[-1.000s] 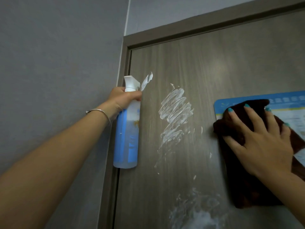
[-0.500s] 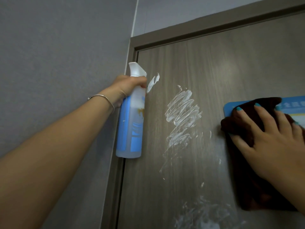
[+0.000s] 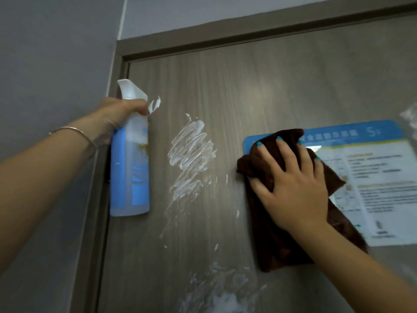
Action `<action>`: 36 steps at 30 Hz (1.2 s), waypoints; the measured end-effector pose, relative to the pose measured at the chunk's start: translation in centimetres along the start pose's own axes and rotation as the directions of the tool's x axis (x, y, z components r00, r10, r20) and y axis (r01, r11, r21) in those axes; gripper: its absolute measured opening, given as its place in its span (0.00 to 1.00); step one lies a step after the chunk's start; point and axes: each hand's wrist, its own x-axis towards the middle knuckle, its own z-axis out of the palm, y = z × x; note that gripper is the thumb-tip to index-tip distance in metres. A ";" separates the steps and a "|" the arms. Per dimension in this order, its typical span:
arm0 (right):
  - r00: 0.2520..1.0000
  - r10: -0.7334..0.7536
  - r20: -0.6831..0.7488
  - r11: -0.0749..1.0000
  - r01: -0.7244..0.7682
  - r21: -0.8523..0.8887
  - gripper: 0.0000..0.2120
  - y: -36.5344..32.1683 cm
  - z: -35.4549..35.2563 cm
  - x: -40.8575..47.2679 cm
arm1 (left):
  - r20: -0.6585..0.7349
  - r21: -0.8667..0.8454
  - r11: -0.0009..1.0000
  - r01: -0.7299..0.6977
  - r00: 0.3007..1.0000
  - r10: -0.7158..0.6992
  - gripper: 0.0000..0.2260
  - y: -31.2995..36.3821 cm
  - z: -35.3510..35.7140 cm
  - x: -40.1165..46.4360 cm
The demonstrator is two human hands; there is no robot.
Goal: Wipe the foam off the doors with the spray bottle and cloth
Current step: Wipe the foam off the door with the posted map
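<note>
While white foam [image 3: 191, 154] streaks the grey wood-grain door [image 3: 259, 86] in a scribbled patch at its upper left, a person readies both tools against the panel. The left hand [image 3: 117, 116] is wrapped around the neck of a blue spray bottle [image 3: 130, 168], a finger curled at the trigger, and the bottle hangs upright beside the door frame [image 3: 117, 71] with its nozzle turned toward a small dab of foam near the patch. The right hand [image 3: 291, 186], fingers spread flat, presses a dark brown cloth [image 3: 277, 242] against the door, where it overlaps the corner of a blue-bordered notice [image 3: 372, 177]; the cloth lies well to the right of the scribble and does not touch it. More foam is smeared lower down, near the bottom edge of the view. The wiping of this patch appears not yet begun. The next move probably calls for a squeeze of the trigger onto the scribble, then a firm leftward sweep of the cloth across it, kept clear of the paper notice.
</note>
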 end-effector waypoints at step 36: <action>0.912 -0.405 0.064 0.914 0.405 0.008 0.32 -13.2 4.2 -0.7 | -0.211 0.118 0.985 0.128 0.972 -0.101 0.11 -3.3 -0.6 -8.3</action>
